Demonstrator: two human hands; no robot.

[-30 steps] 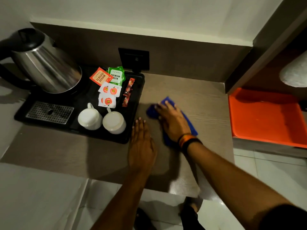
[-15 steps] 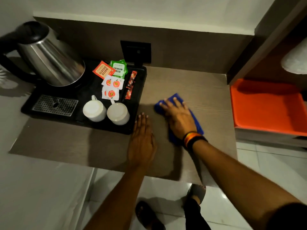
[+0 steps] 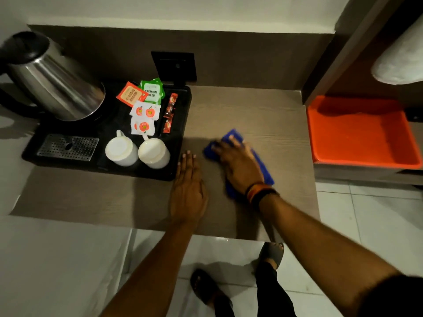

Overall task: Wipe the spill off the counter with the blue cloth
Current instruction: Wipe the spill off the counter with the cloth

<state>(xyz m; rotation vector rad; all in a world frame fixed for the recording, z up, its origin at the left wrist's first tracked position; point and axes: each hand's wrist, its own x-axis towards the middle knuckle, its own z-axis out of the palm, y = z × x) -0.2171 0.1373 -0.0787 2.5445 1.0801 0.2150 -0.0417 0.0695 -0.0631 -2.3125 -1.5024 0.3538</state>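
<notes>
The blue cloth lies flat on the brown wood-grain counter, right of the black tray. My right hand presses down on the cloth with fingers spread, covering most of it; blue shows at the fingertips and along the right side. My left hand rests flat on the counter just left of the cloth, fingers together, holding nothing. No spill is visible on the counter; the hand and cloth hide the surface beneath them.
A black tray at left holds a steel kettle, two upturned white cups and tea sachets. An orange tray sits lower at right. A black wall socket is behind. Tiled floor and my sandalled feet lie below.
My right hand has kept sliding with the cloth over the same patch of counter, ending slightly nearer the tray. The left hand stays planted. The camera view shifted a little.
</notes>
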